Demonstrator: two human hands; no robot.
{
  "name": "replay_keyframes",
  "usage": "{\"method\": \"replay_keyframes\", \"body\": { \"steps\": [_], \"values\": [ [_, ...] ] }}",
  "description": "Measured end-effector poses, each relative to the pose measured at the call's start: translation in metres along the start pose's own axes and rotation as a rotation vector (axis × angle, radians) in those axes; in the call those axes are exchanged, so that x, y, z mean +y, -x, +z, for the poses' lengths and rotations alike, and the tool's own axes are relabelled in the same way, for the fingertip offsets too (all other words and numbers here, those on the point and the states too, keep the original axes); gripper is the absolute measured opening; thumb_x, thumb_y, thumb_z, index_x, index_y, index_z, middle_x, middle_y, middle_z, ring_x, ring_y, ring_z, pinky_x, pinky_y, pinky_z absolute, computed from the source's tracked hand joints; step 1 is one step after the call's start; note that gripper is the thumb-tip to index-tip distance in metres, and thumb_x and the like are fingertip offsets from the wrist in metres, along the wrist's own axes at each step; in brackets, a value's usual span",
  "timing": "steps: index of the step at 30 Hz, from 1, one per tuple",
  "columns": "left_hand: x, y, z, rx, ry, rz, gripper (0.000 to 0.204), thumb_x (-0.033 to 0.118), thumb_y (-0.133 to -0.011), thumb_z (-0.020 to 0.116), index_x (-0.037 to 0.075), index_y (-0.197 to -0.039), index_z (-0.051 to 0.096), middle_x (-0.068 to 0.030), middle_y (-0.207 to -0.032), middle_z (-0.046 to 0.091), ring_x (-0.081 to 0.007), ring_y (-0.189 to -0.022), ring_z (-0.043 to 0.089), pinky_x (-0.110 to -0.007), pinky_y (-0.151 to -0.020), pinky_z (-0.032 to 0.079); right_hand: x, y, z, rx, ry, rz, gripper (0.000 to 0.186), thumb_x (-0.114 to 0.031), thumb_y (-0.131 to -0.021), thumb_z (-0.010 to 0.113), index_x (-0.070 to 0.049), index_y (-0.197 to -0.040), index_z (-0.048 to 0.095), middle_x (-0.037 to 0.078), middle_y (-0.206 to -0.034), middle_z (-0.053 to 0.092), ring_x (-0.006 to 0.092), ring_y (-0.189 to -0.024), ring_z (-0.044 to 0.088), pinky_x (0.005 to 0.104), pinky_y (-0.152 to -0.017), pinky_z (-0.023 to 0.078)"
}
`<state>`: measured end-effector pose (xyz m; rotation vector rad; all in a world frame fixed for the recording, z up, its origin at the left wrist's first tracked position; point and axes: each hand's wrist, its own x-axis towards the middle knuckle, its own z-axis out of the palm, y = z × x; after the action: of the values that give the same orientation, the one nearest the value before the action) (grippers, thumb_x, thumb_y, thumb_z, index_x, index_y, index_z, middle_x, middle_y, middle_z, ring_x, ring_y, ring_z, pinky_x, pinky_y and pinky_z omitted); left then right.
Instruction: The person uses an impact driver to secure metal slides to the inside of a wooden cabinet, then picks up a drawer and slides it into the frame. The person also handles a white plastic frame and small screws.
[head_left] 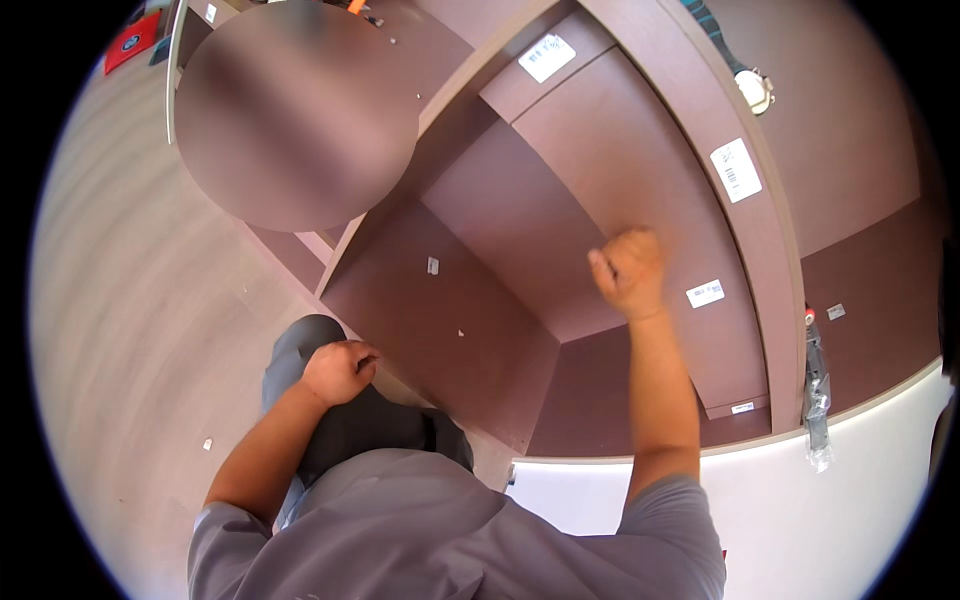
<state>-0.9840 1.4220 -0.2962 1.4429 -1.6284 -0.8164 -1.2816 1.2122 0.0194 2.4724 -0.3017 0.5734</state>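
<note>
My right hand [632, 270] is curled into a fist inside a brown cabinet [590, 150], at the face of a tall brown panel [650, 170]; I cannot tell whether it touches. Nothing shows in that fist, and its outline is slightly blurred. White labels are stuck on the panel and cabinet edge, one label [705, 293] just right of my wrist. My left hand [342, 372] rests on my bent knee [300, 345], fingers curled in; whatever may be inside them is hidden.
At the right, a long grey strip [817, 385] in clear plastic lies along the cabinet's edge. A dark and teal object with a pale round end [755, 92] is at the upper right. Something red [132, 42] lies far left. A blurred disc hides the upper left.
</note>
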Motion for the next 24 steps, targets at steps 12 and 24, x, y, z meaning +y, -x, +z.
{"method": "replay_keyframes", "body": {
  "steps": [12, 24],
  "values": [
    [-0.006, 0.005, 0.004, 0.019, 0.002, 0.016, 0.021, 0.020, -0.088, 0.067, 0.008, -0.103, 0.075, -0.0142, -0.097, 0.074, -0.0331, -0.090, 0.072, -0.043, -0.081, 0.057, -0.037, 0.168, -0.004, 1.272, -1.505, 1.396, 0.031, -0.031, -0.102, 0.063, -0.005, -0.118, 0.059, 0.009, -0.121, 0.064, 0.0258, -0.111, 0.060, 0.0395, -0.087, 0.053],
    [-0.011, -0.011, 0.023, 0.098, -0.104, 0.085, 0.019, 0.021, -0.089, 0.070, 0.009, -0.102, 0.076, -0.0177, -0.095, 0.074, -0.0359, -0.087, 0.072, -0.044, -0.078, 0.058, -0.020, 0.178, -0.005, 1.401, -1.715, 1.207, 0.026, -0.031, -0.105, 0.058, -0.010, -0.119, 0.062, 0.003, -0.114, 0.068, 0.0183, -0.109, 0.062, 0.0368, -0.090, 0.052]
  ]
}}
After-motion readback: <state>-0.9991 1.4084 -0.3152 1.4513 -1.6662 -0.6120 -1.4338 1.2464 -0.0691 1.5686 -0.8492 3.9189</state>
